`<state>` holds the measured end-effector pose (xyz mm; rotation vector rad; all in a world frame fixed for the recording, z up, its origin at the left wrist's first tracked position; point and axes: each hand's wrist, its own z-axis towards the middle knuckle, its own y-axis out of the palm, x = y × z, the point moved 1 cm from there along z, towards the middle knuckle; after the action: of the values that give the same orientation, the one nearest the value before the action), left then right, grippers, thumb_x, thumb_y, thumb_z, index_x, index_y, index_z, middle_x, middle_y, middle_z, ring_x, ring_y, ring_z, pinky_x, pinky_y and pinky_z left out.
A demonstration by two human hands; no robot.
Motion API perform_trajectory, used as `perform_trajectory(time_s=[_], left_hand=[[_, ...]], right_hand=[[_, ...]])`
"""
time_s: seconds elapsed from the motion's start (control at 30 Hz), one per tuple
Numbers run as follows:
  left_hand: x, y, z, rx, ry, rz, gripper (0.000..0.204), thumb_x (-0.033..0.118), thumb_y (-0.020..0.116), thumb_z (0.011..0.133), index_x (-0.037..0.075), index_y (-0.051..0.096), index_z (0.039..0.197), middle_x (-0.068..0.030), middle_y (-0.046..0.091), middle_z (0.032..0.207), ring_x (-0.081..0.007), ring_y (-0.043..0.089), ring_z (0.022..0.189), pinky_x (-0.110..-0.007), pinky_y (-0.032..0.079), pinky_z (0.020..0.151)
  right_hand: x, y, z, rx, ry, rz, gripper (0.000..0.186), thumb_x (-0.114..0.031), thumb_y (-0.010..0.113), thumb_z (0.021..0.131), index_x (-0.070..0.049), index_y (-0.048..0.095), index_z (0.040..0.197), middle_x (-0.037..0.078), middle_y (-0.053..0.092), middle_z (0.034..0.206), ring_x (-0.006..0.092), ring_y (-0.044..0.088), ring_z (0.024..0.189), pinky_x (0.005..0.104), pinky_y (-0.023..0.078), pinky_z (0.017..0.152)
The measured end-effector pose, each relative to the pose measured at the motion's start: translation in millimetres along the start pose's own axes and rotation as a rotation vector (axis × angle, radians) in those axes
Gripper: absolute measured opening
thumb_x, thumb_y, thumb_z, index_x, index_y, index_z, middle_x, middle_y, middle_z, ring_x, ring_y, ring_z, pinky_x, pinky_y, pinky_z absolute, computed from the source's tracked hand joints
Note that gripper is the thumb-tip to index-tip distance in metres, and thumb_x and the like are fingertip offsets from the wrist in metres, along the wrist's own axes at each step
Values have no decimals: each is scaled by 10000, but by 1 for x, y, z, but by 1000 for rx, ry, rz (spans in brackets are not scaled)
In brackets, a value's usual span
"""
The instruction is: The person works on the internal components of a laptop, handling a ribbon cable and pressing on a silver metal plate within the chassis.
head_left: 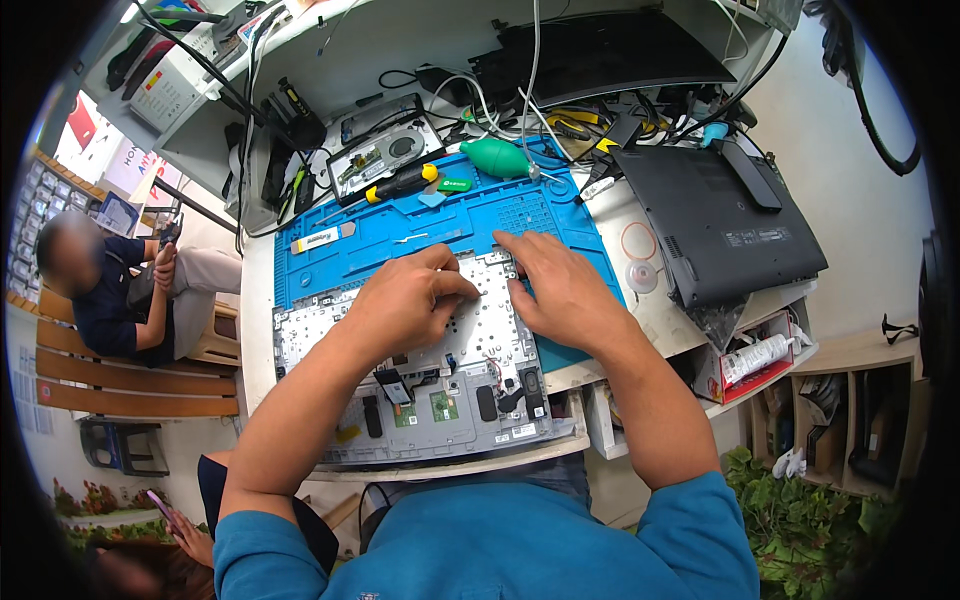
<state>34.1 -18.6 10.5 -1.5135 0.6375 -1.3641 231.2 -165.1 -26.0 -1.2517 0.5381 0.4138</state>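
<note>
An opened laptop chassis (505,335), silver with many small holes, lies in front of me at the bench's near edge, partly on the blue mat. My left hand (405,300) is over its middle, with thumb and fingertips pinched close to the metal plate. Whatever they hold, if anything, is too small to make out. At the chassis's upper right corner rests my right hand (568,288), thumb and fingers apart, touching the edge. Toward me the chassis shows black speakers (487,404), a green circuit board (444,405) and loose cables.
On the blue mat (400,250) lie a yellow-black screwdriver (402,184) and a green air blower (495,158). A black laptop cover (720,240) lies at right, above a red box (745,365) in a drawer. A fan assembly (385,155) stands behind. A person (130,285) sits at left.
</note>
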Motion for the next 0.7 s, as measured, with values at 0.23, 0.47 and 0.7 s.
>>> perform_trajectory(time_s=[0.23,0.47,0.7], left_hand=[[-15,6,-8,80,228,114,391,-25,813,828,214,892,1127,-37,753,1089,-276,772,891,-406,628,756],[-7,14,-15,138,133,64,375,-22,815,822,217,883,1103,-36,740,1078,-271,768,900,-408,625,756],[-1,14,-18,141,131,112,327,-8,815,849,187,881,1102,-53,740,1075,-285,769,901,-406,625,771]], right_hand=[[-1,-1,0,-3,3,-16,570,-89,715,968,29,597,1513,220,697,1305,403,651,1269,515,550,1092],[-3,-4,0,-27,32,-3,584,-86,711,971,24,589,1532,216,695,1334,399,643,1299,509,540,1120],[-2,-3,1,-30,33,6,584,-90,713,977,20,588,1537,216,694,1342,397,640,1314,509,535,1130]])
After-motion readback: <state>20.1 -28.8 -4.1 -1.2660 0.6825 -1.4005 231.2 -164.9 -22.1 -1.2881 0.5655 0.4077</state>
